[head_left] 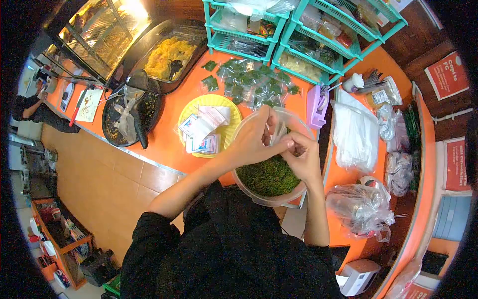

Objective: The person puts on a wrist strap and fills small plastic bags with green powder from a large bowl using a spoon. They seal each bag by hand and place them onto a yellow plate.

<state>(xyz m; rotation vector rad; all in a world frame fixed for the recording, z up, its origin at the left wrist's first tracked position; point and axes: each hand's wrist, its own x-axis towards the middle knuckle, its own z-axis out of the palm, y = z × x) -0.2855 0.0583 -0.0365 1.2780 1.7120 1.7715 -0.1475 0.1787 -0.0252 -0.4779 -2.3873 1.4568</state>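
Note:
A round clear plastic tub (242,185) stands in front of me, holding a finely chopped green food (269,177). Above it my left hand (260,135) and my right hand (301,153) come together, both with fingers closed in a pinch. A small clear plastic bag (280,130) seems to be between them, though its outline is partly hidden by the fingers. Just beyond the tub lie several small clear packets of green filling (254,82). Left of the tub, a yellow plate (224,101) carries packs of plastic bags (203,143).
Turquoise tiered racks (271,50) stand at the back. A purple tape dispenser (317,107) sits right of the tub. A tray of yellow food (169,57) and a dark pan (117,124) are at left. White plastic bags (354,134) lie right. Another person (37,107) is far left.

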